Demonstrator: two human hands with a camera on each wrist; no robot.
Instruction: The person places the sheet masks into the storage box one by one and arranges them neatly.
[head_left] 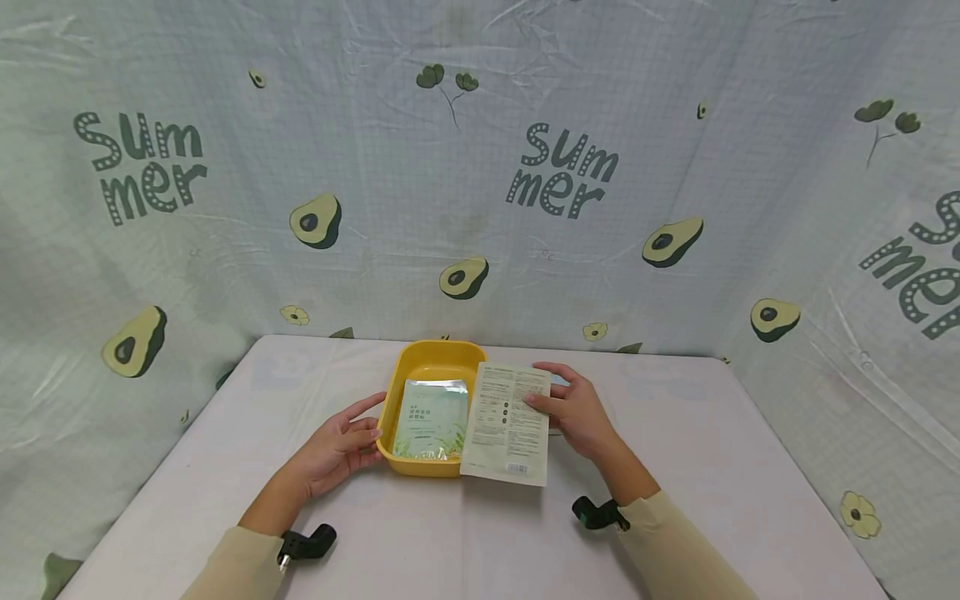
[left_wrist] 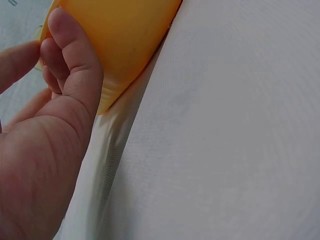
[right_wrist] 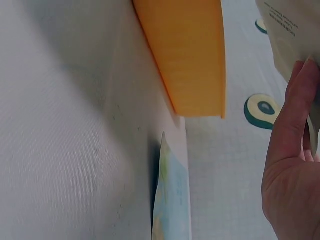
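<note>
A yellow plastic tray (head_left: pixel 424 468) stands on the table, with a pale green flat sachet (head_left: pixel 430 421) lying face up in it. My left hand (head_left: pixel 337 450) holds the tray's left rim, thumb and fingertips at the wall; the left wrist view shows the fingers against the tray's wall (left_wrist: pixel 120 40). In my right hand (head_left: pixel 577 408) is a second flat sachet (head_left: pixel 498 433), its printed back and barcode facing up. The thumb lies on top of it and fingers are beneath. This sachet overhangs the tray's right side and hides part of it.
Another sachet (right_wrist: pixel 175 200), bluish, lies on the white table (head_left: pixel 465 550) to the right of the tray, mostly hidden under my right hand in the head view. A patterned curtain (head_left: pixel 390 167) surrounds the table's back and sides.
</note>
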